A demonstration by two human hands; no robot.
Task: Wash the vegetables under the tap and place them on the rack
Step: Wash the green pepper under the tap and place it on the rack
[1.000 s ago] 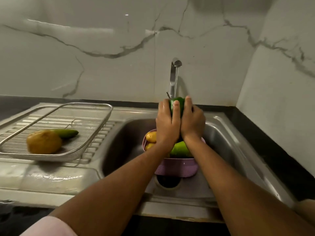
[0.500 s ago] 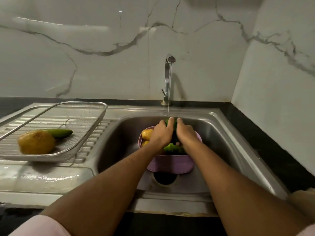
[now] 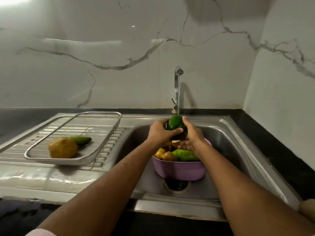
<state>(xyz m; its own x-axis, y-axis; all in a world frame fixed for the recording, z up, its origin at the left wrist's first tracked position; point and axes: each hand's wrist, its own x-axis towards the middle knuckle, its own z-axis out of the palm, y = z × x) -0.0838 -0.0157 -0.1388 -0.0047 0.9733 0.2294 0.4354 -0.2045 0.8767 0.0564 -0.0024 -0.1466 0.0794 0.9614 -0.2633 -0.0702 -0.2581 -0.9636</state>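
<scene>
Currently your left hand (image 3: pixel 161 132) and right hand (image 3: pixel 193 135) both grasp the wet green pepper (image 3: pixel 175 123) beneath the tap (image 3: pixel 177 89); slick skin risks a drop.

The scene is dim and greenish-grey. A bright patch glows at the upper left corner of the marble wall (image 3: pixel 102 48), with a soft streak of glare below it. The tap (image 3: pixel 177 89) casts a faint shadow to its right. Wet steel on the draining board (image 3: pixel 34 176) glints. Straight edges bow near the frame borders, and the forearms look soft.
</scene>
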